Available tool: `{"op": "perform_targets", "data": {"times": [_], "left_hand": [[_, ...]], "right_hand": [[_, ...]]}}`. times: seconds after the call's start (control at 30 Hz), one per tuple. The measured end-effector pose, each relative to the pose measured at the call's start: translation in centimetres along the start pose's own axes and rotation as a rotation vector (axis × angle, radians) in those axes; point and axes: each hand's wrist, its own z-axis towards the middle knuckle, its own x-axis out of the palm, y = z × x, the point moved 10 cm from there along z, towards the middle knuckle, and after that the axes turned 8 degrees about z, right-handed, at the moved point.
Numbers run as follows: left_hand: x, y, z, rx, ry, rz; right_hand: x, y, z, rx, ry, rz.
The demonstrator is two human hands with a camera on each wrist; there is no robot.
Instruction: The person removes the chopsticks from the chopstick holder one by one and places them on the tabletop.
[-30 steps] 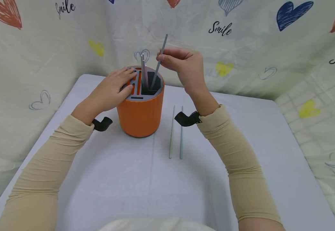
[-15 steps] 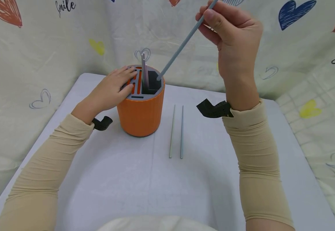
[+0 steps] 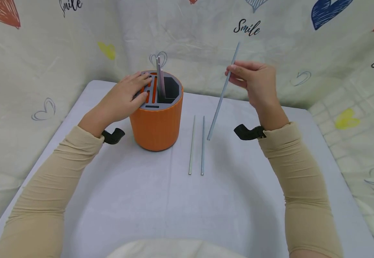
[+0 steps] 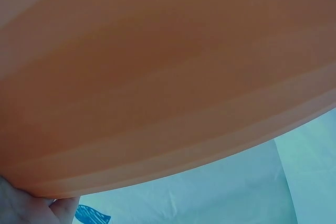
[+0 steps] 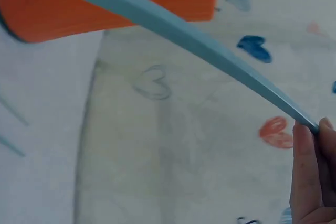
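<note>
My right hand (image 3: 253, 77) pinches a light blue chopstick (image 3: 222, 96) near its upper end. The stick slants down and left over the table, its lower tip close to two others lying there. In the right wrist view the chopstick (image 5: 210, 51) crosses to the thumb and fingertips (image 5: 304, 135). An orange utensil holder (image 3: 156, 129) with a grey slotted top stands at the back. My left hand (image 3: 119, 96) rests on its left rim, fingers laid over the slots. Upright pinkish and grey chopsticks (image 3: 160, 80) stand in its large compartment. The holder's wall (image 4: 168, 87) fills most of the left wrist view.
A pale green chopstick (image 3: 191, 147) and a blue chopstick (image 3: 202, 147) lie side by side right of the holder. The white table (image 3: 135, 200) ends at the back against a cloth (image 3: 200, 46) printed with hearts.
My right hand has drawn the blue chopstick up out of the holder, then carried it right and down over the table. The left hand has stayed on the holder.
</note>
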Motion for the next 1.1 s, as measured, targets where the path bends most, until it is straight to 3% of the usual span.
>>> {"op": "perform_targets", "data": {"times": [0.23,0.4,0.6,0.83,1.1], "left_hand": [[-0.1,-0.1,0.0,0.004,0.001,0.002],[0.0,0.0,0.1,0.002,0.006,0.002],[0.0,0.1,0.1,0.000,0.001,0.017],[-0.1,0.2,0.0,-0.006,-0.002,0.023],[-0.1,0.2,0.1,0.001,-0.004,0.017]], "right_hand": [[-5.7,-8.5,1.4,0.272,-0.065,-0.151],[-8.0,-12.2,0.9,0.397,-0.075,-0.258],[-10.3,-15.6,0.6,0.515,-0.122,-0.306],[-11.7,-18.8,0.5,0.606,-0.169,-0.337],[-12.6,-19.9,0.2,0.587,-0.204,-0.325]]}}
